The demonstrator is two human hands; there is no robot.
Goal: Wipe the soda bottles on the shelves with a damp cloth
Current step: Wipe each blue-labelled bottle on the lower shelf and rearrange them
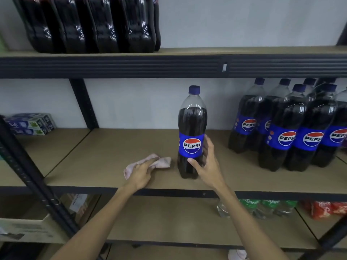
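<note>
Head view: L hand (pixel 141 172) lies on a crumpled pale pink cloth (pixel 163 162), fingers fairly straight, pressing it to the brown board shelf (pixel 112 151). Just beside it, R hand (pixel 209 164) cups a clear plastic Pepsi bottle (pixel 191 128) w/ blue label, thumb in front. Cloth isn't on the bottle; wiping likely early. More Pepsi bottles (pixel 287 132) stand right of R hand; which are clean, can't tell. Top-shelf dark bottles (pixel 90 25) cut off.

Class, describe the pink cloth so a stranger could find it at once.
Start at the middle shelf. Left of the lone cola bottle, the cloth lies under the left hand. It is the only soft, pale pink thing on that shelf.
</note>
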